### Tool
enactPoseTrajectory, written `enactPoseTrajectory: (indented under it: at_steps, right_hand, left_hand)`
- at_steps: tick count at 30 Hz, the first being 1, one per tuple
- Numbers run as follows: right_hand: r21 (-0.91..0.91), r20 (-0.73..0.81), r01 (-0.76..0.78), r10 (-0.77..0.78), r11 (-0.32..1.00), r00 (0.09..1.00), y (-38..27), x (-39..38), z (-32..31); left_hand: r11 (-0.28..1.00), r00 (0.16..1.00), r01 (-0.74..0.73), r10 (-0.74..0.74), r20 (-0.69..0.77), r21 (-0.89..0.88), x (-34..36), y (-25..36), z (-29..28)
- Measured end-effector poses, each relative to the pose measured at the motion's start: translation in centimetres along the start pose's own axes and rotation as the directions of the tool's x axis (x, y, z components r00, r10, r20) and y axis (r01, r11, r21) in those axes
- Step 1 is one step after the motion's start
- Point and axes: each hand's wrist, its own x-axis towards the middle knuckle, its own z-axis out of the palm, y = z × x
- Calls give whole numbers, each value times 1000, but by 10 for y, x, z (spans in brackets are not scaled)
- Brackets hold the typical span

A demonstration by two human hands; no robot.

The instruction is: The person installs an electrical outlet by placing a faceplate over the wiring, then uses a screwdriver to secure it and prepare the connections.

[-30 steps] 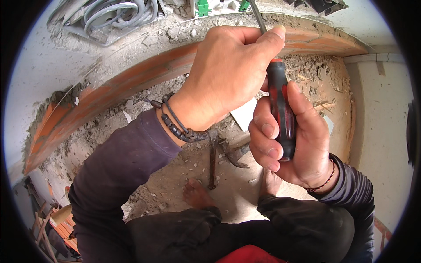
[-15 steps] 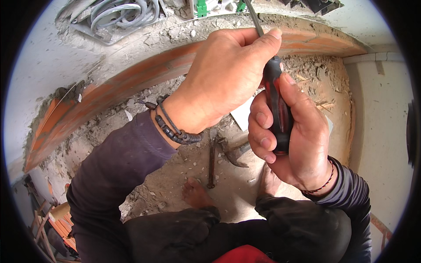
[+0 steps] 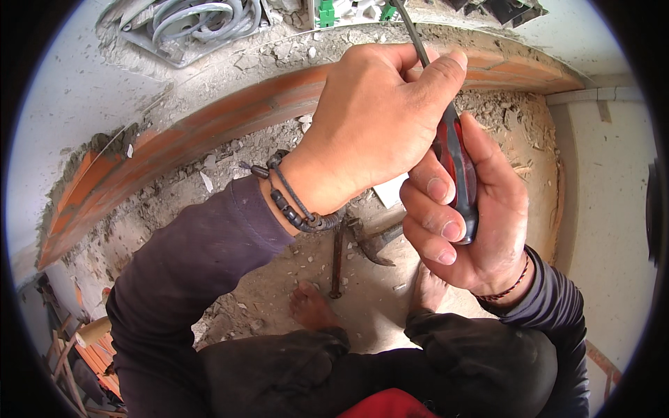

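Observation:
A screwdriver (image 3: 456, 164) with a black and red handle slants up the middle of the view. My right hand (image 3: 491, 216) is closed around its handle, the fingertips curled over the front. Higher up, my left hand (image 3: 376, 115) pinches the metal shaft between thumb and fingers, just above the handle. The shaft reaches up to a white wall box with green pieces (image 3: 326, 12) at the top edge. Where the tip sits is cut off by the frame.
Coiled grey cables (image 3: 202, 26) fill a wall box at upper left. Exposed brick (image 3: 230, 122) runs along the wall base, with rubble below. A claw hammer (image 3: 376, 245) and a rusty metal bar (image 3: 337, 261) lie on the floor by my feet. A white door-like panel (image 3: 606, 188) stands at right.
Both hands have shifted slightly right with the screwdriver. Its handle has turned, showing more red, and my right fingers have rolled around it.

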Motion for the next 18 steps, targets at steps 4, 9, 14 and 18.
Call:
enactPoseTrajectory:
  at_steps: [4,9,14,18]
  right_hand:
    - [-43,-181,8,-15,999,983,-1,1,11]
    - [-84,-204,28,-44,996,978,3,2,11]
    - [-29,-120,33,-36,999,992,6,3,5]
    - [-5,-53,45,-45,999,998,7,3,0]
  left_hand:
    - [999,1000,28,-28,7,-27,-2,1,0]
    - [998,996,52,-49,76,-34,-2,-5,-5]
    - [999,1000,21,-21,-8,-27,-4,2,0]
    - [999,999,35,-35,-22,16,-4,7,0]
